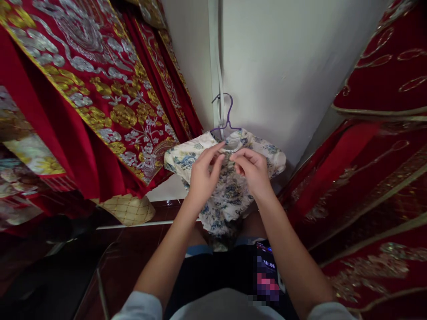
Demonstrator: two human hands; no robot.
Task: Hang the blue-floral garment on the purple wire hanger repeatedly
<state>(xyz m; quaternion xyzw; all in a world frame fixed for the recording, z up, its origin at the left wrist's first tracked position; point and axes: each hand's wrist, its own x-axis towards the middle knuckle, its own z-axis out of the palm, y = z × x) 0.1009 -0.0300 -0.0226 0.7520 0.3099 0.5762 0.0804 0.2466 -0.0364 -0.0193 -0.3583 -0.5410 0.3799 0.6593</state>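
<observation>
The floral short-sleeved garment (230,189) hangs mid-frame on a purple hanger (229,111). The right hand (251,166) pinches its neckline; the left hand (207,171) is beside it, grip partly open, thumb and forefinger apart. Red embroidered cloth (113,89) fills the upper left; a lit phone (267,271) lies lower right of centre.

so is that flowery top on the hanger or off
On: the purple hanger sticks up out of the neck of the flowery top.

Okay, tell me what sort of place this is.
Probably a home room or a small clothing shop: a floral garment on a purple hanger, ornate red-and-gold cloth hung beside it, and a plain pale wall.
</observation>
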